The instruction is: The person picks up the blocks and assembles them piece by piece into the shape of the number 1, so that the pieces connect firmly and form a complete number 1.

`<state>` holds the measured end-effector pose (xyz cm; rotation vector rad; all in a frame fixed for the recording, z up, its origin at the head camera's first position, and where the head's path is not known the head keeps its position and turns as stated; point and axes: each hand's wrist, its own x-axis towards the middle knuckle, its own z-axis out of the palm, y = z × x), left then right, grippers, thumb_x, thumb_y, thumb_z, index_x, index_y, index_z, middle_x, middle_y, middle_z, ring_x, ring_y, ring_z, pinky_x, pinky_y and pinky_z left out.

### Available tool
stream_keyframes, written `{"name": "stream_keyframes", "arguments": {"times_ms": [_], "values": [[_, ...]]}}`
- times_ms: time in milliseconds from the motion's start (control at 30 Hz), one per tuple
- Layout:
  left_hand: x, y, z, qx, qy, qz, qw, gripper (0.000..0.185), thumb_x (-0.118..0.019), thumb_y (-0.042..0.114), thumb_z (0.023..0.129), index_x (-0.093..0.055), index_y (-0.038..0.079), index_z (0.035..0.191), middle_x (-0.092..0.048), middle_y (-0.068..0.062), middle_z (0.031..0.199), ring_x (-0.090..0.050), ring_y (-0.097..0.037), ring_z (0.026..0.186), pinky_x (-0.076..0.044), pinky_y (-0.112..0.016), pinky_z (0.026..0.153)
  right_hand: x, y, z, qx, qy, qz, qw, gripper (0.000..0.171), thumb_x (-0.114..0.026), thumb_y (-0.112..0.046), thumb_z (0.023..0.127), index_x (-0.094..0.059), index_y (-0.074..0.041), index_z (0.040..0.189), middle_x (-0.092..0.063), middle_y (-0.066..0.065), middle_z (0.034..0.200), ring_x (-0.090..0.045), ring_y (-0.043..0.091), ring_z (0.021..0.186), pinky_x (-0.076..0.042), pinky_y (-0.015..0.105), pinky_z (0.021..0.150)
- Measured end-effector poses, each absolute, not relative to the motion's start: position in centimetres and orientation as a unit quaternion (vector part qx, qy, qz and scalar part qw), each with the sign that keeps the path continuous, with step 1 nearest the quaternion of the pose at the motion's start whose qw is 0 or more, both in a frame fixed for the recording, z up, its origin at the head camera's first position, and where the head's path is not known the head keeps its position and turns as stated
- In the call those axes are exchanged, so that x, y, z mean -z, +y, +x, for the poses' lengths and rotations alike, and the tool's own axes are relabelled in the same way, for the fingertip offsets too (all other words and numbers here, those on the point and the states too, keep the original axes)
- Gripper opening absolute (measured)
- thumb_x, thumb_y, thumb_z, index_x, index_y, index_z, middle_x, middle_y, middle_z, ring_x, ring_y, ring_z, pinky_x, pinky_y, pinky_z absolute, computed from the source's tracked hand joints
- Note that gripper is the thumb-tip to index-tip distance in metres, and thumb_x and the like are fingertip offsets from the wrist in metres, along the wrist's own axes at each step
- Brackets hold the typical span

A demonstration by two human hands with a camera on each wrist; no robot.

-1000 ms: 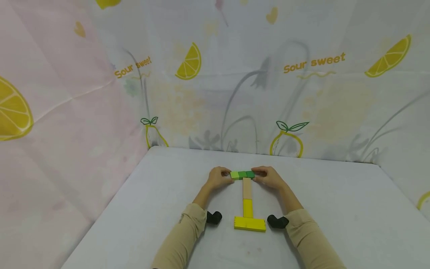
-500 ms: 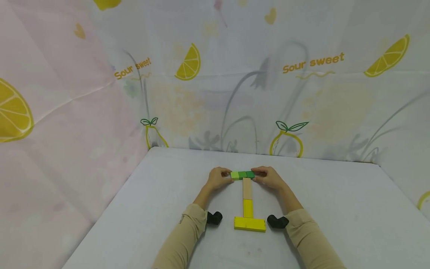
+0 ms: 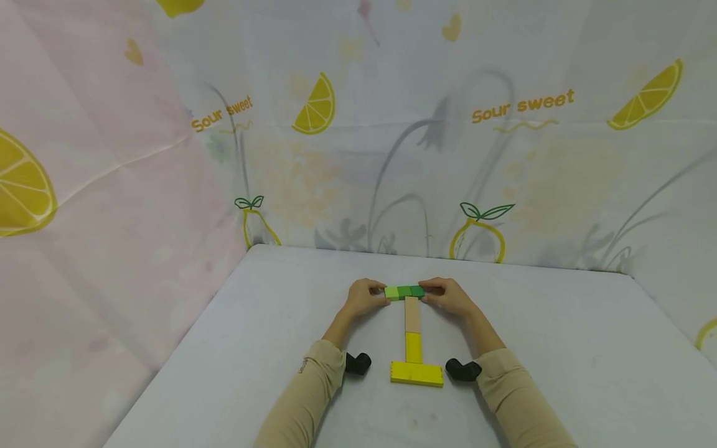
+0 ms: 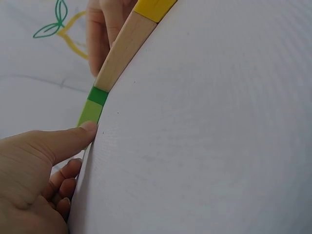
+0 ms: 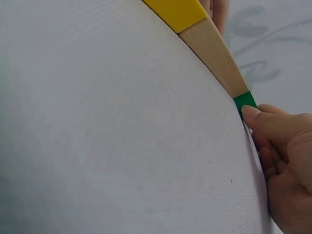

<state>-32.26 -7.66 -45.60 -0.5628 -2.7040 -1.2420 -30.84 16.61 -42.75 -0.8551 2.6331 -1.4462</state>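
Two-tone green block row [image 3: 404,291] lying flat, crosswise.

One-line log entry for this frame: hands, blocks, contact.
left hand: pinches row of green blocks at left end | right hand: pinches right end | natural wooden block, yellow blocks: untouched on table

Green row's [image 3: 404,291] ends under fingertips [image 3: 383,290].

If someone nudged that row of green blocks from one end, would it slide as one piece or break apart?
It would probably break apart: the green row shows three separate shades, so likely loose blocks. Each looks stiff and flat-sided, so it should slide, not roll. The left hand and right hand pinching both ends likely keep it together.
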Motion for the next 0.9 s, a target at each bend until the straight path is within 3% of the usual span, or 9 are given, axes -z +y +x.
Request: {"name": "stream_keyframes", "arguments": {"times_ms": [733,900], "values": [[45.8,-8.4,-32.3,0.439,-0.88,-0.172,0.058,0.039,-0.079,0.01,0.07,-0.068,-0.007,0.103,-0.065,-0.014,0.089,-0.058,-0.024,0.083,-0.047,-0.029,0.075,43.3,15.9,-31.7,0.484,0.835,-0.26,0.001,0.04,-0.067,0.007,0.079,-0.055,0.02,0.115,-0.058,0.034,0.114,-0.055,0.045,0.103,-0.046,0.04,0.088],[46.0,-8.2,-32.2,0.448,-0.879,-0.159,0.039,0.042,-0.08,0.01,0.069,-0.068,-0.005,0.106,-0.064,-0.012,0.089,-0.056,-0.022,0.084,-0.046,-0.031,0.076,45.6,16.7,-33.1,0.48,0.838,-0.258,-0.007,0.04,-0.07,0.002,0.079,-0.058,0.015,0.115,-0.06,0.029,0.114,-0.057,0.04,0.103,-0.047,0.032,0.087]]}}
